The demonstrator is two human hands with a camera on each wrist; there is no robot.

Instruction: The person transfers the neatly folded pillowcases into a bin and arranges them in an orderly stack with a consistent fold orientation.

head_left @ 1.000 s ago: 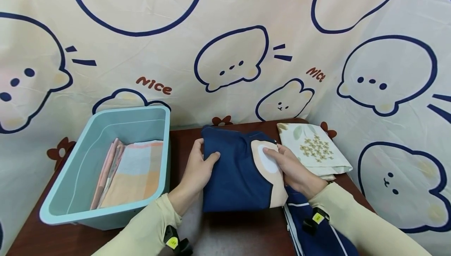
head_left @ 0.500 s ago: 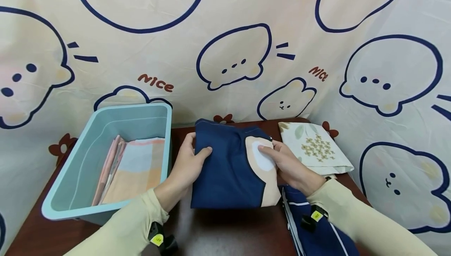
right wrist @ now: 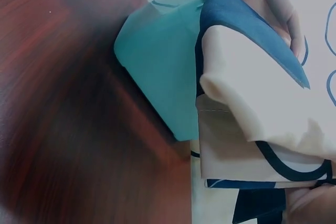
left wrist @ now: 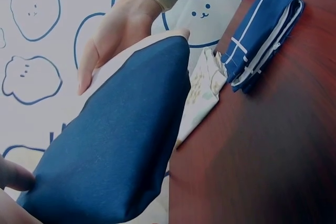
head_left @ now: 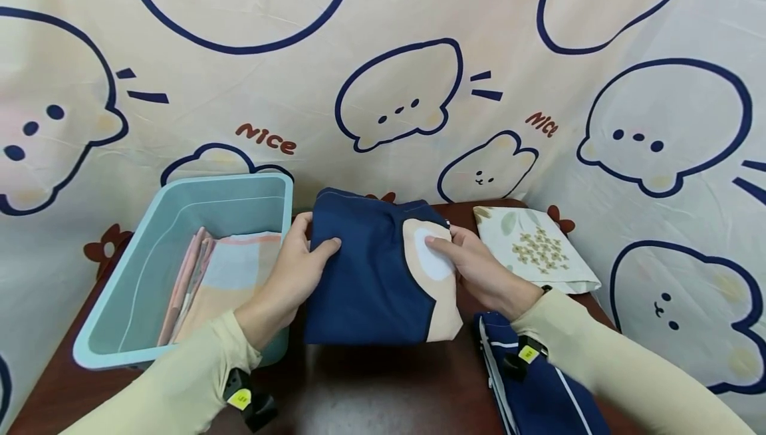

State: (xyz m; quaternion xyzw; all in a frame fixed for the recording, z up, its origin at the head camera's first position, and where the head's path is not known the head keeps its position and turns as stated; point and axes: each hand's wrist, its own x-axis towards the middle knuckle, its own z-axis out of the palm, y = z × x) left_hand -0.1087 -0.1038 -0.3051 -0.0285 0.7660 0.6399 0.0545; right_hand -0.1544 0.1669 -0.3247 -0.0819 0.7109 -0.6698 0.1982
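Note:
A folded navy cloth [head_left: 365,275] with a beige-and-white printed patch hangs between my two hands, raised above the table. My left hand [head_left: 290,272] grips its left edge, thumb on the front face and fingers behind. On the opposite edge, my right hand [head_left: 481,269] pinches it with the thumb over the white oval. The left wrist view shows the cloth's lower side [left wrist: 121,135] as a thick fold, the right hand [left wrist: 113,38] beyond. In the right wrist view, layered beige folds [right wrist: 252,87] show, with the left hand [right wrist: 270,6] at the far edge.
Left of the cloth stands a light blue plastic bin [head_left: 114,353] with folded pink and checked cloths [head_left: 230,289] inside. A folded white floral cloth [head_left: 538,249] lies at the back right. Nearer, another navy folded cloth with white lines [head_left: 538,382] rests on the dark wooden table [head_left: 383,395].
Both hands have carried the navy cloth leftward and slightly up, nearer the bin. The left hand now overlaps the bin's right side in the head view. Their hold on the cloth is the same.

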